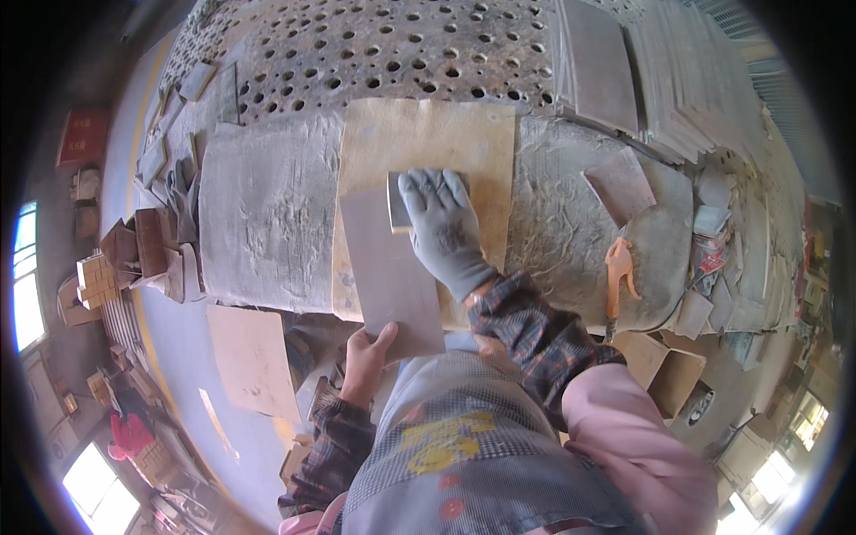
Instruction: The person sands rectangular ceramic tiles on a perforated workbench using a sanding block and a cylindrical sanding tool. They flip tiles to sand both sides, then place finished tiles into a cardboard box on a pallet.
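Observation:
A thin grey rectangular panel (pixel 392 276) lies at a slant on a tan sheet (pixel 473 134), its near end reaching past the bench's front edge. My bare left hand (pixel 366 359) grips that near end, thumb on top and fingers hidden underneath. My right hand (pixel 443 227), in a grey glove, is closed over a small sanding block (pixel 398 209) with a dark top and a pale lower edge. The block sits by the panel's far right corner; how much of it rests on the panel I cannot tell.
An orange air blow gun (pixel 618 267) and a brownish plate (pixel 621 187) lie on the right. Behind is a metal top full of holes (pixel 392 53). Stacked grey panels (pixel 597 67) stand at the far right. Scraps and dark gloves (pixel 183 201) crowd the left.

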A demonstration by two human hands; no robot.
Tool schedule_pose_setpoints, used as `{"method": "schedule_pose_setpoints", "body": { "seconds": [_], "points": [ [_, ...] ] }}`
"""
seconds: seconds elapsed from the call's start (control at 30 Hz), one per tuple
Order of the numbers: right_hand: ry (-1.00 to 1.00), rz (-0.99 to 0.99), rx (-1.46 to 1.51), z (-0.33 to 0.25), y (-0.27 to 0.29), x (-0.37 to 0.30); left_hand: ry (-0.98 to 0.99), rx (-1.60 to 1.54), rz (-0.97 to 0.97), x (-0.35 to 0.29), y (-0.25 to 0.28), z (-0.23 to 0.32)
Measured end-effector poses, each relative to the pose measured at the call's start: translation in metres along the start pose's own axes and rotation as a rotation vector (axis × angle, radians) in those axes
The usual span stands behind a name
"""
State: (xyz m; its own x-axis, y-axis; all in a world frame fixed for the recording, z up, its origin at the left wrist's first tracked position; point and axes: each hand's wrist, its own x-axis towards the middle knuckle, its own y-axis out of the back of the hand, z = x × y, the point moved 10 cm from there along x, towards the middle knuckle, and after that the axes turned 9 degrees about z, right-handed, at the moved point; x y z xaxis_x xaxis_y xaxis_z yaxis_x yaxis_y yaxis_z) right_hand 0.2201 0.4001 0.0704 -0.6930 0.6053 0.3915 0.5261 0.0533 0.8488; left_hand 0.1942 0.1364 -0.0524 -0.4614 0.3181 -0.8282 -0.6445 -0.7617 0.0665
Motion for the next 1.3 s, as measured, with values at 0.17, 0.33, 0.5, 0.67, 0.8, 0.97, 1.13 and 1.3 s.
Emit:
{"method": "schedule_pose_setpoints", "body": {
  "seconds": [0.17, 0.33, 0.5, 0.67, 0.8, 0.97, 1.13, 1.3],
  "points": [
    [0.095, -0.132, 0.023, -0.016, -0.010, -0.023, 0.008, -0.045, -0.009, 0.005, -0.007, 0.003],
    [0.026, -0.155, 0.035, -0.010, -0.023, -0.029, -0.029, -0.083, -0.050, 0.006, -0.012, 0.007],
    [-0.015, -0.284, 0.054, -0.005, -0.035, -0.021, -0.094, 0.035, -0.063, 0.011, -0.013, 0.012],
    [0.018, -0.039, -0.003, -0.024, 0.002, -0.016, -0.118, -0.087, -0.078, 0.011, -0.016, 0.018],
    [0.051, -0.168, 0.201, -0.044, 0.038, -0.093, -0.065, -0.121, -0.140, 0.005, -0.019, 0.015],
    [-0.225, 0.076, 0.008, 0.068, 0.156, -0.130, -0.336, -0.104, -0.153, -0.013, -0.011, 0.069],
    [-0.442, 0.254, -0.240, 0.209, 0.218, -0.119, -0.564, -0.186, -0.201, -0.037, -0.026, 0.155],
    [-0.713, -0.117, -0.386, 0.243, 0.150, -0.191, -0.737, -0.286, -0.270, -0.044, -0.064, 0.239]
  ]
}}
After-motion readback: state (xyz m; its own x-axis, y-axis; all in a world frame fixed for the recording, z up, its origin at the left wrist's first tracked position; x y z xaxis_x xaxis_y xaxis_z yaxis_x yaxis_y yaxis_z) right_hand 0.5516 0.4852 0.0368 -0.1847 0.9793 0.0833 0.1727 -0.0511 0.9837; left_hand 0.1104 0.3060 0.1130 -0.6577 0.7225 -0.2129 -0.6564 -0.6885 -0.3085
